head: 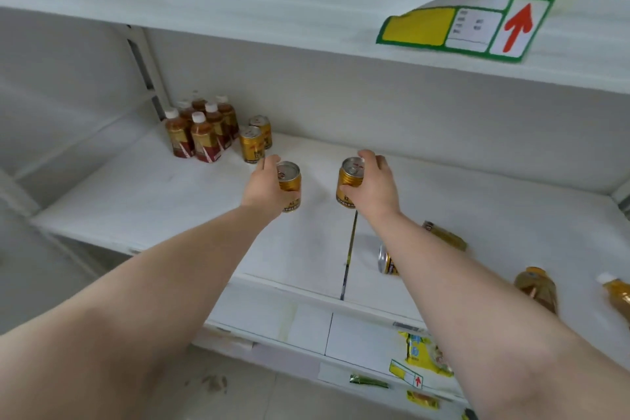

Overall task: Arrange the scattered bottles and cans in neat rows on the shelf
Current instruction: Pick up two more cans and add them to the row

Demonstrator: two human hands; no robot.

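A gold can (290, 185) is gripped by the curled fingers (272, 161) of the left hand (264, 186) and a second gold can (350, 181) by the right hand (375, 181), both upright at the middle of the white shelf (153, 201). Brown bottles (201, 128) are grouped at the back left, with 2 standing cans (254, 140) just beside them. A toppled can (387, 259) and 3 amber bottles (537, 288) are seen scattered to the right.
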